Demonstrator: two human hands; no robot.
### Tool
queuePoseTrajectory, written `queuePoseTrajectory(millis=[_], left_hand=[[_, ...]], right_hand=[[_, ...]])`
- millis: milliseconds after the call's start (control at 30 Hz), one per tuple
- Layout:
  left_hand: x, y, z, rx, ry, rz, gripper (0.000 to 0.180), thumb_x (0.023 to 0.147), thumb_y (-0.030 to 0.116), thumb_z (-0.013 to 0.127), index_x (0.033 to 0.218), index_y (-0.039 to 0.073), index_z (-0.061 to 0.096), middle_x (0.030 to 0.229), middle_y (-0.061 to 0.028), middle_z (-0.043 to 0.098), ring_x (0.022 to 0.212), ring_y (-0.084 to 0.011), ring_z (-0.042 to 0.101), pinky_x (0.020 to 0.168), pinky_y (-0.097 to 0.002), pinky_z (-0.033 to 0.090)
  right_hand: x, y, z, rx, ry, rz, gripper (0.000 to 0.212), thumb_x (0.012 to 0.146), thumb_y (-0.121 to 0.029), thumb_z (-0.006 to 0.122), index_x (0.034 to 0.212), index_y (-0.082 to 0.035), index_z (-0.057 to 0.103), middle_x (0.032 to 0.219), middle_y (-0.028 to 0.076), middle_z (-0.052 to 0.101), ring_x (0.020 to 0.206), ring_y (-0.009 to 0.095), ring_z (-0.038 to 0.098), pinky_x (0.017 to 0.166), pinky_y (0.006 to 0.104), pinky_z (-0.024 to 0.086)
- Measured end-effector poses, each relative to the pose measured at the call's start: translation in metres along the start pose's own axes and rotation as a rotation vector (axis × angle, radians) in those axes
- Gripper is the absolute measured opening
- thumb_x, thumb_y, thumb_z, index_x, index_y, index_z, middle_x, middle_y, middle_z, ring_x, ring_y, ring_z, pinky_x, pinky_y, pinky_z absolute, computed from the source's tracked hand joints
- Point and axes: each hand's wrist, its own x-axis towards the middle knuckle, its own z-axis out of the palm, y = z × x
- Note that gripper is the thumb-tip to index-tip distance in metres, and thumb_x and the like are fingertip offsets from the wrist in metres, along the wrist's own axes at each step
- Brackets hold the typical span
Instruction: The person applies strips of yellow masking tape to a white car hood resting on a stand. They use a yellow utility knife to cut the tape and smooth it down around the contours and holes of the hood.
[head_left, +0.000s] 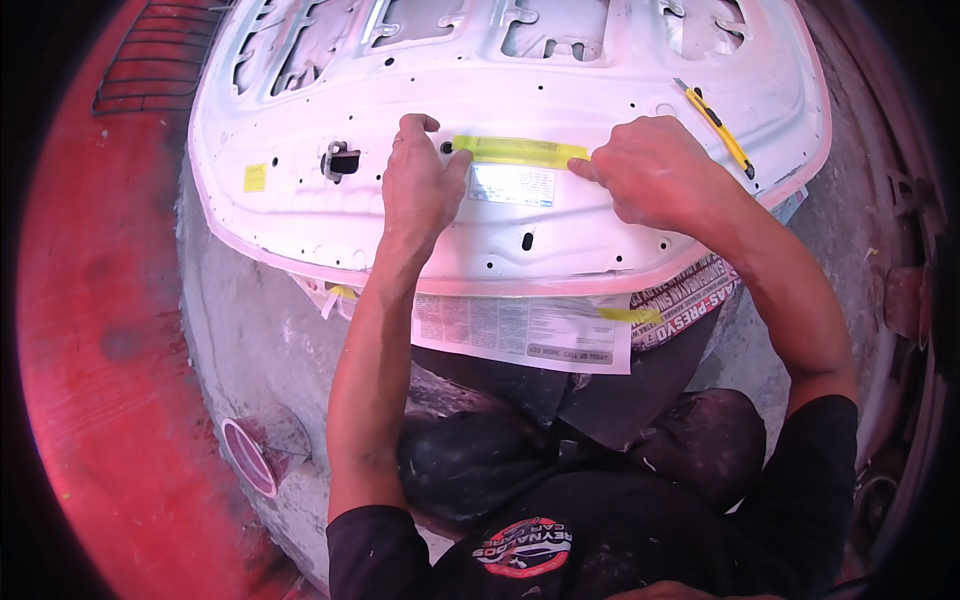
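Note:
A white car hood panel [300, 215] lies underside up in front of me. A strip of yellow masking tape [515, 151] runs along the top edge of a white printed label [512, 186] on the panel. My left hand [418, 185] presses the tape's left end with the thumb. My right hand [650, 170] pinches the tape's right end between thumb and fingers.
A yellow utility knife [715, 125] rests on the panel at the right. Newspaper sheets [520, 330] taped with yellow tape hang under the panel's near edge. A tape roll [248, 455] sits on the grey floor at lower left. A small yellow sticker [255, 177] is on the panel's left.

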Motion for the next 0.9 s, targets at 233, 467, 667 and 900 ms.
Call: queuePoseTrajectory(millis=[233,467,667,900], left_hand=[[0.000,0.008,-0.008,-0.036,-0.080,-0.059,0.048,0.085,0.017,0.074,0.119,-0.002,0.046,0.101,-0.0207,0.059,0.091,-0.0323,0.060,0.080,-0.0430,0.049],[0.001,0.010,-0.010,-0.053,-0.124,-0.084,0.045,0.086,0.016,0.072,0.119,-0.002,0.047,0.113,-0.0250,0.060,0.102,-0.0373,0.062,0.087,-0.0452,0.049],[0.002,0.010,-0.010,-0.038,-0.129,-0.084,0.046,0.086,0.017,0.073,0.119,-0.002,0.047,0.113,-0.0248,0.060,0.101,-0.0372,0.062,0.087,-0.0455,0.049],[0.001,0.009,-0.010,-0.034,-0.115,-0.077,0.047,0.085,0.017,0.074,0.119,-0.002,0.047,0.113,-0.0242,0.060,0.101,-0.0370,0.062,0.086,-0.0454,0.049]], right_hand=[[0.001,0.000,0.001,-0.023,0.018,-0.019,0.048,0.081,-0.005,0.062,0.125,-0.022,0.070,0.070,0.009,0.067,0.069,0.026,0.067,0.058,0.0398,0.048],[0.001,0.000,0.001,-0.031,-0.001,-0.007,0.045,0.082,-0.007,0.063,0.124,-0.021,0.070,0.071,0.010,0.067,0.070,0.026,0.068,0.059,0.0400,0.050],[0.003,-0.001,0.001,-0.022,0.006,-0.003,0.043,0.083,-0.008,0.064,0.123,-0.020,0.071,0.071,0.009,0.068,0.071,0.026,0.068,0.060,0.0403,0.051],[0.004,0.000,0.007,-0.019,0.022,-0.023,0.034,0.083,-0.010,0.065,0.115,-0.017,0.074,0.073,0.009,0.068,0.074,0.027,0.069,0.060,0.0415,0.051]])
